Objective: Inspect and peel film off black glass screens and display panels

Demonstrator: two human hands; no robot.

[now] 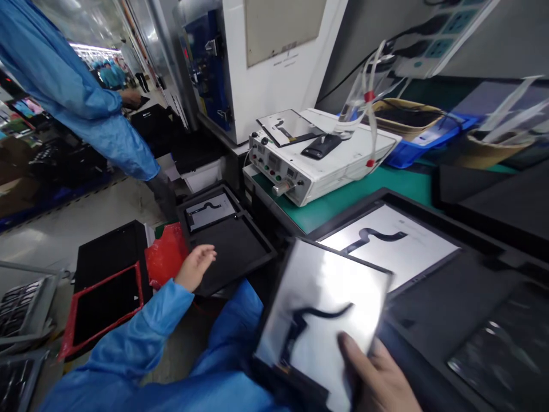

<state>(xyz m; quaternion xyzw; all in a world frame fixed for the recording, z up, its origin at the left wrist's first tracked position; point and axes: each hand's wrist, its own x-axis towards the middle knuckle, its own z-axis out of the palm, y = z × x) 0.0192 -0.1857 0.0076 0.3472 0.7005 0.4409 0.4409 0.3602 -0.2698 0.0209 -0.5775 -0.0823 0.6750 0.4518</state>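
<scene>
While in right hand (383,376), glossy rectangular panel (322,335)

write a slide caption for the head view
Right hand holding a shiny flat panel with a dark strip, left hand near a black tray.

Left arm (141,326), in a glossy blue fabric sleeve (165,309), was extended forward; bare left hand (197,268) loosely bent. Bare right hand (380,375) gripped, thumb (357,357) uppermost, other fingers partly hidden.
</scene>
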